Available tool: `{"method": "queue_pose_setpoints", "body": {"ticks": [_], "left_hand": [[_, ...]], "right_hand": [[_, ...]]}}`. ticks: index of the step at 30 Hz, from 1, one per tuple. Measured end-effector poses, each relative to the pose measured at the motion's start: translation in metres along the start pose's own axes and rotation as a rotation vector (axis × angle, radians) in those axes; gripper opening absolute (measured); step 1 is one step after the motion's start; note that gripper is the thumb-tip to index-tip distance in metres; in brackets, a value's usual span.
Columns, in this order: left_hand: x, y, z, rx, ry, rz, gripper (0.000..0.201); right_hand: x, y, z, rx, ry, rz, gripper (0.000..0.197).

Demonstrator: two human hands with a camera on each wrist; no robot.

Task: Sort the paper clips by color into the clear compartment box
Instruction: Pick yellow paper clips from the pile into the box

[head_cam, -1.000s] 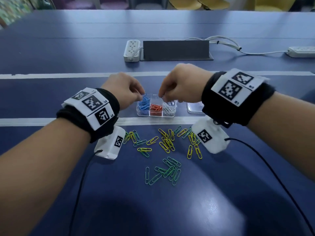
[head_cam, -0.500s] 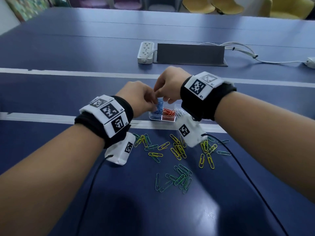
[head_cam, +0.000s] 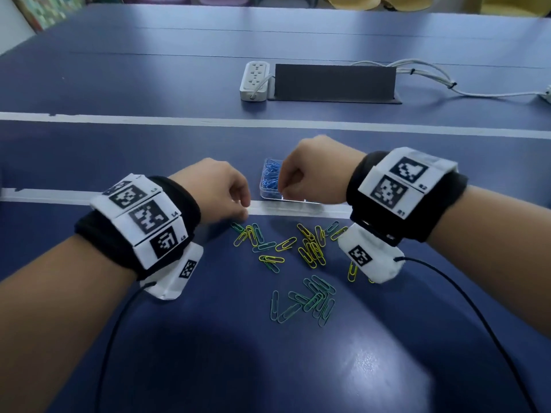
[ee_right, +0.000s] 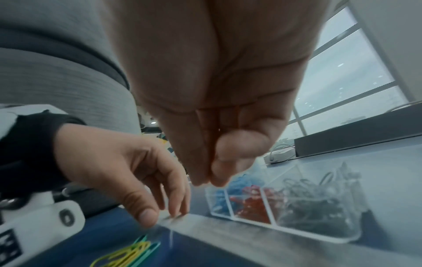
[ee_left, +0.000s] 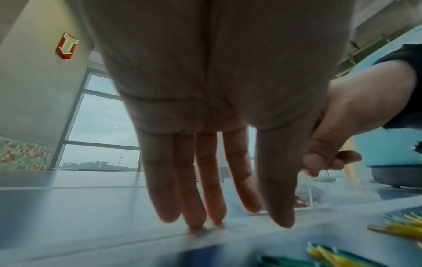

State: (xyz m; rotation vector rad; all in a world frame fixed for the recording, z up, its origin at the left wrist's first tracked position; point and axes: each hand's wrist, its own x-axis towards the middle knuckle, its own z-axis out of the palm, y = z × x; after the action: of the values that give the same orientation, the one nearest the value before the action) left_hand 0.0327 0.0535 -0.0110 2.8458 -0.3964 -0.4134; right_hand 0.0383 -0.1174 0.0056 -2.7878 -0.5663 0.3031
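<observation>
The clear compartment box (head_cam: 268, 195) stands on a white line, mostly hidden behind my right hand. In the right wrist view the box (ee_right: 297, 233) holds blue clips (ee_right: 220, 200), red clips (ee_right: 248, 204) and grey clips (ee_right: 315, 204) in separate compartments. My right hand (head_cam: 281, 189) hovers over the blue clips (head_cam: 269, 177), thumb pressed to fingertips (ee_right: 200, 180); no clip shows between them. My left hand (head_cam: 243, 208) is left of the box, its straight fingers (ee_left: 194, 225) touching the white line. Loose yellow clips (head_cam: 310, 248) and green clips (head_cam: 310, 299) lie nearer me.
A white power strip (head_cam: 255, 80) and a dark grey cable cover (head_cam: 334, 83) sit farther back on the blue table (head_cam: 119, 84), with white cables (head_cam: 432, 79) trailing right. Black wrist cables (head_cam: 447, 281) run over the table near me.
My left hand has left the box and dropped to the white line on its left, fingers now straight. My right hand stays pinched over the box. The head view shifted.
</observation>
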Motion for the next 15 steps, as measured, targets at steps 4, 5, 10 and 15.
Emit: {"method": "queue_pose_setpoints", "body": {"ticks": [4, 5, 10, 15], "left_hand": [[-0.006, -0.001, 0.001, 0.044, -0.052, 0.016, 0.009], [-0.008, 0.0, 0.001, 0.06, -0.072, 0.02, 0.011], [-0.015, 0.002, 0.003, 0.149, -0.11, 0.029, 0.018], [-0.017, 0.003, 0.006, 0.2, -0.079, 0.035, 0.018]], "right_hand": [[-0.008, -0.018, 0.008, -0.11, -0.136, -0.11, 0.02], [-0.008, -0.023, 0.011, -0.123, -0.153, -0.132, 0.021], [-0.006, -0.044, 0.025, -0.207, -0.216, -0.173, 0.025], [-0.003, -0.052, 0.034, -0.236, -0.141, -0.091, 0.028]]}}
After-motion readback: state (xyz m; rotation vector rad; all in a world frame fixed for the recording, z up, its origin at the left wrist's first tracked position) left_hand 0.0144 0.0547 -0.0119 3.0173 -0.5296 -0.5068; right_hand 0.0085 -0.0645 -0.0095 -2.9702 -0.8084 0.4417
